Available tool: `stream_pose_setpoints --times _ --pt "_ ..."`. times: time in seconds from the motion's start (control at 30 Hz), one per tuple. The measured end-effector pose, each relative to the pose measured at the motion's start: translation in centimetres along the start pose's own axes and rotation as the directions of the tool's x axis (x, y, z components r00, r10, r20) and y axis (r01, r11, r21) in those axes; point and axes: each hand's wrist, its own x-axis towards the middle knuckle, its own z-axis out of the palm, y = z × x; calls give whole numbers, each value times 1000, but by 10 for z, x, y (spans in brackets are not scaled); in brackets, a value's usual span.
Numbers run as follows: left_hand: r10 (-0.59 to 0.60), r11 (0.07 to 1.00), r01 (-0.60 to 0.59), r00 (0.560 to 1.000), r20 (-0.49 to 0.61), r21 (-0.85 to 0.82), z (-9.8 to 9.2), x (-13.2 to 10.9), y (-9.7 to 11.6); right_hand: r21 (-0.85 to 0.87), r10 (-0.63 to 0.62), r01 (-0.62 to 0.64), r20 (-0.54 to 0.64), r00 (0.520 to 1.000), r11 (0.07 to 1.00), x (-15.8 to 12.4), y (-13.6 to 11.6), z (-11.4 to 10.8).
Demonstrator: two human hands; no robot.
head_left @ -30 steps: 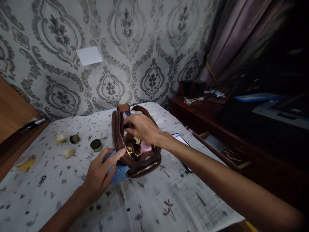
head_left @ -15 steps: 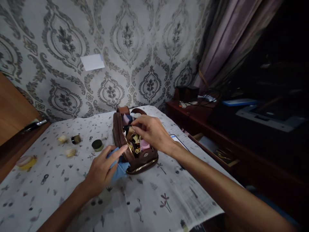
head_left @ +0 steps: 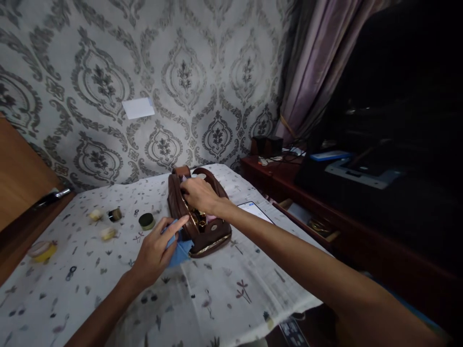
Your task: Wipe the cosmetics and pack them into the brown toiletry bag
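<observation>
A brown cosmetic bag [head_left: 178, 205] lies unzipped on the patterned cloth, packed with small items, some gold and pink. My right hand [head_left: 200, 193] reaches down into its far left part. The fingertips are hidden inside, so what they hold does not show. My left hand [head_left: 155, 248] is closed around a crumpled blue cloth [head_left: 181, 251] at the bag's near left corner. Its index finger stretches out to the zipper edge.
Left of the bag stand a dark green round tin [head_left: 146, 221], a dark-lidded jar [head_left: 115, 215], small yellowish items [head_left: 108, 234] and a yellow jar [head_left: 42, 251]. A phone [head_left: 255, 212] lies right of the bag. Beyond the table edge is an open drawer [head_left: 307, 221].
My right hand has moved left and deeper into the bag, hiding its fingertips. The left hand keeps the blue cloth at the bag's corner. The view has shifted slightly.
</observation>
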Motion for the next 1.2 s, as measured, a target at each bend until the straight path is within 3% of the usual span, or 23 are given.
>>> stream_pose_setpoints --times 0.1,0.27,0.53,0.97,1.2 --pt "-9 1000 9 1000 21 -18 1 -2 -3 30 -8 8 -28 1000 1000 11 2 1" --pt "-30 999 31 999 30 -42 1 -1 -2 175 28 2 -169 985 984 20 13 1" --pt "-23 998 24 999 29 -55 1 -1 -2 66 113 -111 -28 993 992 13 5 8" --pt "-63 997 64 997 38 -41 2 -1 -2 120 42 -34 -69 997 992 -3 17 10" --pt "-40 999 40 999 24 -16 1 1 0 53 12 -9 -50 999 999 7 9 15"
